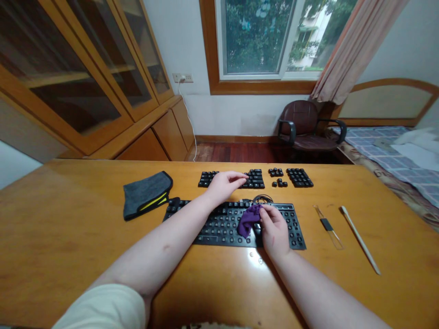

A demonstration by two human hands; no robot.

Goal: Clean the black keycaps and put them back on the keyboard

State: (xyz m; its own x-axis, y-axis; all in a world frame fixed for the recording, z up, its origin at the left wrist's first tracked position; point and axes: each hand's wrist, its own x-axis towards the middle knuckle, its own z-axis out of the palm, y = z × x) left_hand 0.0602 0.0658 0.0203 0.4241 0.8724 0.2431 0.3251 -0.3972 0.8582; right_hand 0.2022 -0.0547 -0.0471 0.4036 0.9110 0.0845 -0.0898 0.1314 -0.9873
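Observation:
My left hand [224, 186] reaches over the rows of loose black keycaps [256, 178] at the desk's far side. Its thumb and forefinger close on a small keycap there. My right hand [275, 230] pinches a crumpled purple cloth [249, 219] and holds it over the black keyboard [222, 227]. Most of that keyboard is stripped to bare switches, with some caps still on along its upper left. My left forearm hides part of its left side.
Smaller keycap groups [276, 172] and a number-pad block [299, 177] sit at the far right. A folded grey cloth [146, 194] lies left. On the right are a wire keycap puller [327, 225] and a pale slim brush-like stick [360, 240]. A coiled cable [262, 198] rests behind the keyboard.

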